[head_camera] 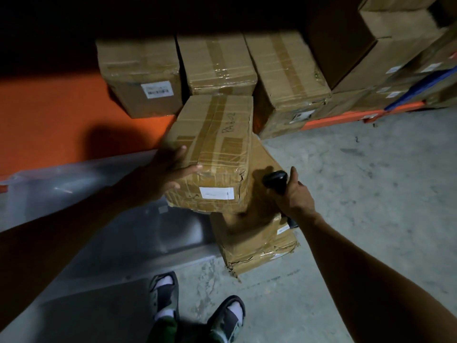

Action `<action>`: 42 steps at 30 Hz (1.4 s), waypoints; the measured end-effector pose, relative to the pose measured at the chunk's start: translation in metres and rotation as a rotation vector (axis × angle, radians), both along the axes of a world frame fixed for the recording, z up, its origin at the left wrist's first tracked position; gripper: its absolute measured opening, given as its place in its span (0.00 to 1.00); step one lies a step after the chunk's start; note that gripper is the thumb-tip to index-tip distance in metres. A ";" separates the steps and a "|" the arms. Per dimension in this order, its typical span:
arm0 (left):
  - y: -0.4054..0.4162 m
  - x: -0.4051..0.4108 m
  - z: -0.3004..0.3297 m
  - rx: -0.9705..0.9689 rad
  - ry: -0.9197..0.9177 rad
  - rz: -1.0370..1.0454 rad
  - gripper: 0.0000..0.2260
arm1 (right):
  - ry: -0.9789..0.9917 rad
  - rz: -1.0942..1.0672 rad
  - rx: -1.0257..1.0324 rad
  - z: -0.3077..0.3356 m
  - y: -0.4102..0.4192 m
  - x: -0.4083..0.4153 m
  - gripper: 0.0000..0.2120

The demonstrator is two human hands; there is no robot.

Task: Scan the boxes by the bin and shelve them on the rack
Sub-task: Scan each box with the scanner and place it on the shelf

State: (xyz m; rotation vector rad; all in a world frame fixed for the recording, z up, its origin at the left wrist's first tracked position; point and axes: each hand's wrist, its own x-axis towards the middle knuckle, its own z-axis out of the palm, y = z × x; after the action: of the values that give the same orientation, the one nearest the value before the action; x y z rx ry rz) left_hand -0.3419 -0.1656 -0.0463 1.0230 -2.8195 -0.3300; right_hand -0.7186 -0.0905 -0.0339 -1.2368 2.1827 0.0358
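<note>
Two hands busy: left hand (163,174) gripping taped box (212,154) at its near corner, raised above floor box (254,241) beside grey bin (74,209); right hand (295,198) wrapped around scanner (275,180). Could slip from that one-handed corner hold, or blur white label (216,193) mid-scan.

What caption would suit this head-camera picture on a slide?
Left hand holds a taped box with its white label facing the camera; right hand grips a black scanner beside it.
</note>
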 end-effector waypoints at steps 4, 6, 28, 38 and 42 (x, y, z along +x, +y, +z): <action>0.009 0.002 0.003 0.243 0.193 0.207 0.41 | -0.215 -0.185 -0.385 0.030 0.013 0.036 0.42; 0.012 0.003 0.003 0.356 0.248 0.375 0.44 | -0.398 -0.229 -0.522 0.043 0.014 0.067 0.39; 0.002 -0.043 0.026 0.833 1.196 1.067 0.29 | -0.767 -0.538 -0.676 0.026 -0.038 0.133 0.25; 0.055 -0.011 0.171 0.737 1.170 1.001 0.29 | -0.843 -0.550 -0.721 0.163 0.019 0.168 0.23; 0.096 -0.004 0.242 0.703 1.253 0.939 0.30 | -0.885 -0.495 -0.777 0.236 0.056 0.173 0.23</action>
State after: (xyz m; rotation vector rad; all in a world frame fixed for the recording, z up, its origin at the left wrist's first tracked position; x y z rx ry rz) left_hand -0.3459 -0.0698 0.1956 1.3716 -0.9728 -1.2635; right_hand -0.5459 -0.0349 0.2018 -0.7590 1.6216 -1.3866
